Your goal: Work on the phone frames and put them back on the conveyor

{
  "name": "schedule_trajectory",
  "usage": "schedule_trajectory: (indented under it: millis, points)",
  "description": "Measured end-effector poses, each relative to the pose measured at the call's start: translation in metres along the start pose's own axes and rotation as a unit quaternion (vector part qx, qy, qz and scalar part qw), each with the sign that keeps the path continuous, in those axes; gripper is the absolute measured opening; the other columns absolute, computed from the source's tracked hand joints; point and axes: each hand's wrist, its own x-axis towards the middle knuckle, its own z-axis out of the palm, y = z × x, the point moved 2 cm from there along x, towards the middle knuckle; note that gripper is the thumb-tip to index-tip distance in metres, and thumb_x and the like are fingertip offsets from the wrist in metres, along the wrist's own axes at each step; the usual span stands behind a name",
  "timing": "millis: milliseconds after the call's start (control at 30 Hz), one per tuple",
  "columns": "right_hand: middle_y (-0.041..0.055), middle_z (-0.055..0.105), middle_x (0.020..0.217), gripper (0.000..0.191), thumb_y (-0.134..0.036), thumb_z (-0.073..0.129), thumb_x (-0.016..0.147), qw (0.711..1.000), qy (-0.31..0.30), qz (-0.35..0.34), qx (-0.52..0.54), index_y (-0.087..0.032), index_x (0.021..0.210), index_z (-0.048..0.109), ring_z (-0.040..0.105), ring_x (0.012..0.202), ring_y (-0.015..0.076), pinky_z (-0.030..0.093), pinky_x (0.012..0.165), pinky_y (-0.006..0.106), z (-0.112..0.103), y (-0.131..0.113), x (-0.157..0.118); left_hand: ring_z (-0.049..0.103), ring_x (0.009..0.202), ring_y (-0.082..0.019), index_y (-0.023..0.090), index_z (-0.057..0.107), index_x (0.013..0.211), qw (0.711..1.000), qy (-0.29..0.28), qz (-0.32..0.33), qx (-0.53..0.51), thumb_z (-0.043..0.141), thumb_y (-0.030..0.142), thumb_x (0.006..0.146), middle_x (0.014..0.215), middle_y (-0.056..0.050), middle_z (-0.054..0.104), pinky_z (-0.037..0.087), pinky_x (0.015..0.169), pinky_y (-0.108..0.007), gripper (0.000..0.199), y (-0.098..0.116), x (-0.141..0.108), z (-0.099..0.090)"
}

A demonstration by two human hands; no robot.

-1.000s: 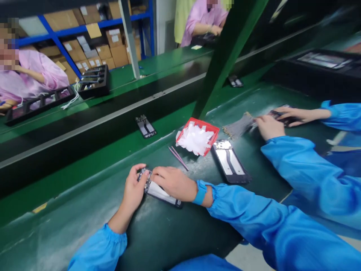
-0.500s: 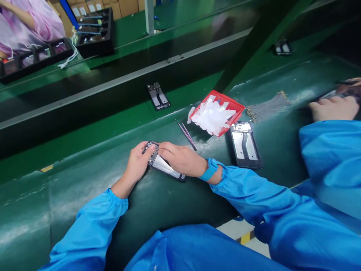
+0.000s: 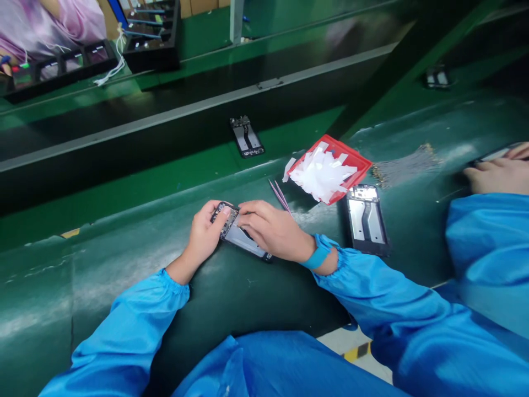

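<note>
My left hand (image 3: 203, 230) is closed around the upper end of an opened phone (image 3: 243, 237), with the thumb on its circuit board. The phone lies slanted over the green mat, its silver frame showing. My right hand (image 3: 276, 230) is above the phone's right side, fingers bent and pinched near the board's edge. What these fingertips hold, if anything, is too small to make out. Behind my right hand lie pink tweezers (image 3: 280, 196). Further right, a red tray (image 3: 359, 164) holds a pile of white strips (image 3: 320, 173).
Another opened phone (image 3: 366, 220) lies right of my right hand, near a bundle of thin cables (image 3: 407, 166). A co-worker's hand (image 3: 498, 173) is at far right. Beyond the mat lie two more opened phones, one nearer (image 3: 247, 137) and one farther (image 3: 438, 77). Black trays (image 3: 151, 58) stand at back left.
The view has shifted, so most of the bench appears further right. My right fingers have lifted slightly from the board's edge. My left hand keeps its hold on the phone.
</note>
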Motion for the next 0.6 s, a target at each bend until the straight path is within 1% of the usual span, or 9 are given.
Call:
schedule_trajectory:
  millis: [67, 133, 233, 300, 367, 433, 533, 600]
  points:
    - [0.0123, 0.062, 0.116, 0.020, -0.015, 0.052, 0.103, 1.000, 0.008, 0.025, 0.017, -0.019, 0.118, 0.064, 0.062, 0.108, 0.0249, 0.060, 0.090, 0.042, -0.003, 0.003, 0.002, 0.065, 0.084, -0.017, 0.020, 0.070, 0.099, 0.999, 0.018, 0.027, 0.029, 0.066, 0.045, 0.093, 0.091, -0.003, 0.073, 0.051, 0.079, -0.028, 0.026, 0.003, 0.000, -0.002]
    - [0.0113, 0.063, 0.113, 0.020, -0.017, 0.055, 0.103, 0.998, 0.017, 0.040, 0.042, -0.020, 0.119, 0.067, 0.062, 0.105, 0.0236, 0.060, 0.089, 0.040, -0.003, 0.005, 0.002, 0.066, 0.086, -0.018, 0.020, 0.069, 0.100, 0.998, 0.025, 0.038, 0.036, 0.065, 0.046, 0.094, 0.093, -0.004, 0.073, 0.052, 0.079, -0.029, 0.027, 0.005, -0.001, -0.003]
    - [0.0086, 0.063, 0.109, 0.016, -0.021, 0.056, 0.104, 0.997, 0.031, 0.041, 0.055, -0.022, 0.109, 0.071, 0.063, 0.100, 0.0205, 0.059, 0.086, 0.035, 0.000, 0.008, 0.002, 0.066, 0.085, -0.018, 0.020, 0.068, 0.101, 0.998, 0.027, 0.041, 0.039, 0.065, 0.048, 0.094, 0.093, -0.004, 0.073, 0.052, 0.078, -0.030, 0.029, 0.005, -0.001, -0.003]
    - [0.0077, 0.062, 0.109, 0.019, -0.019, 0.053, 0.105, 0.998, 0.029, 0.040, 0.041, -0.023, 0.106, 0.071, 0.064, 0.098, 0.0186, 0.059, 0.083, 0.031, 0.001, 0.009, 0.001, 0.065, 0.083, -0.018, 0.020, 0.067, 0.101, 0.998, 0.024, 0.040, 0.040, 0.064, 0.049, 0.094, 0.093, -0.004, 0.072, 0.052, 0.077, -0.029, 0.030, 0.003, -0.001, -0.002]
    - [0.0076, 0.061, 0.111, 0.025, -0.013, 0.047, 0.104, 0.999, 0.009, 0.033, 0.009, -0.023, 0.108, 0.070, 0.064, 0.095, 0.0174, 0.058, 0.079, 0.029, 0.002, 0.010, -0.001, 0.063, 0.080, -0.017, 0.020, 0.066, 0.101, 0.998, 0.015, 0.037, 0.043, 0.064, 0.050, 0.094, 0.091, -0.003, 0.070, 0.051, 0.075, -0.029, 0.030, 0.003, -0.001, -0.001]
    - [0.0080, 0.060, 0.115, 0.032, -0.008, 0.044, 0.101, 0.999, -0.024, 0.021, -0.029, -0.024, 0.114, 0.068, 0.063, 0.092, 0.0171, 0.057, 0.073, 0.027, 0.002, 0.011, -0.003, 0.061, 0.078, -0.016, 0.021, 0.065, 0.101, 0.998, 0.006, 0.033, 0.047, 0.063, 0.049, 0.095, 0.089, -0.002, 0.068, 0.050, 0.073, -0.028, 0.029, 0.003, -0.001, 0.000]
    - [0.0083, 0.058, 0.120, 0.037, -0.007, 0.043, 0.099, 0.996, -0.063, 0.017, -0.061, -0.025, 0.122, 0.064, 0.062, 0.089, 0.0162, 0.056, 0.068, 0.026, 0.002, 0.012, -0.005, 0.059, 0.077, -0.016, 0.021, 0.064, 0.099, 0.999, 0.004, 0.026, 0.046, 0.063, 0.050, 0.095, 0.087, -0.002, 0.067, 0.049, 0.072, -0.028, 0.030, 0.006, -0.002, 0.000]
    - [0.0080, 0.057, 0.122, 0.036, -0.008, 0.044, 0.098, 0.995, -0.077, 0.024, -0.064, -0.025, 0.122, 0.063, 0.061, 0.088, 0.0154, 0.056, 0.068, 0.025, 0.003, 0.013, -0.006, 0.059, 0.077, -0.016, 0.021, 0.063, 0.099, 0.999, 0.006, 0.022, 0.044, 0.064, 0.051, 0.094, 0.087, -0.002, 0.066, 0.049, 0.072, -0.028, 0.031, 0.007, -0.002, 0.001]
